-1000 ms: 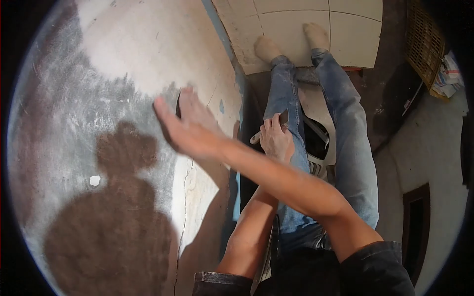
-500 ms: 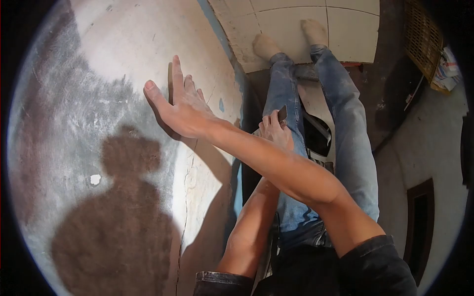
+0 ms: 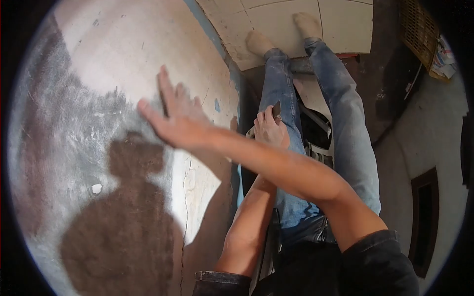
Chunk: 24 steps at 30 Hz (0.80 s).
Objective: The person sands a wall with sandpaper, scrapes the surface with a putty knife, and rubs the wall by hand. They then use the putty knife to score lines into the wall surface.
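Head view: right hand (image 3: 180, 121) at wall (image 3: 128, 39), fingers apart, room before edge (image 3: 208, 25) — left hand (image 3: 269, 130), fingers clamped on scraper (image 3: 277, 109).

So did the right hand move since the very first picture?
Yes, the right hand moved left in the view: its fingertips are now farther from the small blue patch on the wall.

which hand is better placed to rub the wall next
Probably the right hand: it is spread open at the wall, with nothing visible in it. The left hand holds a bladed tool by the jeans, and the right forearm crosses over the left forearm.
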Each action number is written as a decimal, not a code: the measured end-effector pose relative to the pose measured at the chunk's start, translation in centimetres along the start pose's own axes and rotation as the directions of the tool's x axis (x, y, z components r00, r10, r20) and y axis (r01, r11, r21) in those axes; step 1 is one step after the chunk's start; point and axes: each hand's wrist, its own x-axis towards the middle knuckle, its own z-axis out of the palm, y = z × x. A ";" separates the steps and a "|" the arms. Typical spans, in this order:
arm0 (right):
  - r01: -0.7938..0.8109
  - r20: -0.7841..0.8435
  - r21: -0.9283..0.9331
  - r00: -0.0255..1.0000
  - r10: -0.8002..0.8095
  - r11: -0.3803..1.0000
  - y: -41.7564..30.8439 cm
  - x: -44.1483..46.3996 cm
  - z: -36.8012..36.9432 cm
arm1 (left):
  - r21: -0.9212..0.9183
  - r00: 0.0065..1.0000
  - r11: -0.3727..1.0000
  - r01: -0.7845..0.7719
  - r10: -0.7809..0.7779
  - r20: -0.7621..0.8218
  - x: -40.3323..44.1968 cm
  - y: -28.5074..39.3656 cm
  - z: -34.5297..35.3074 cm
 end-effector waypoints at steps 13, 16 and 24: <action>-0.092 0.137 -0.113 0.985 0.107 0.989 -3.2 -0.9 -0.9 | -0.002 0.998 1.000 -0.013 0.013 0.061 1.3 -1.2 0.8; -0.060 0.133 -0.142 0.988 0.079 0.988 -3.1 -1.7 -0.4 | -0.029 0.999 0.999 -0.036 0.036 0.006 0.8 -1.0 1.1; 0.064 0.161 0.009 0.985 -0.065 0.998 -4.0 -3.8 -0.4 | -0.032 0.999 0.998 -0.048 0.048 -0.001 1.4 -0.5 0.9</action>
